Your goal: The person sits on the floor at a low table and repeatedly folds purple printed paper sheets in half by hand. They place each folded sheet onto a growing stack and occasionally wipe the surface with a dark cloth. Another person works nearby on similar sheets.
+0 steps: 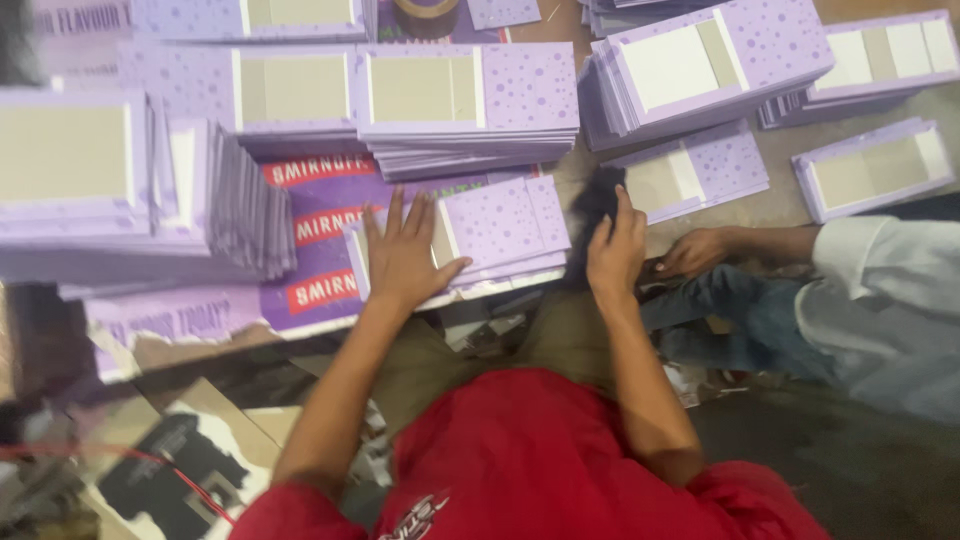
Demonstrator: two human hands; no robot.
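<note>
Two hands at work: left hand (402, 255) flat, open, steadying a purple card stack (500, 230); right hand (615, 250) curled around a dark cloth (595, 200).

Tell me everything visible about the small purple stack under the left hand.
The small purple stack is a low pile of flat, dotted lilac card pieces, apparently folded cartons, each with a pale rectangular panel. It lies flat on a purple printed sheet, edges slightly uneven. The left hand presses palm-down on its left end; the right hand is at its right edge.

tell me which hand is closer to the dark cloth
Right. The right hand grips the dark cloth; the left hand lies flat on the purple card stack, apart from it.
</note>
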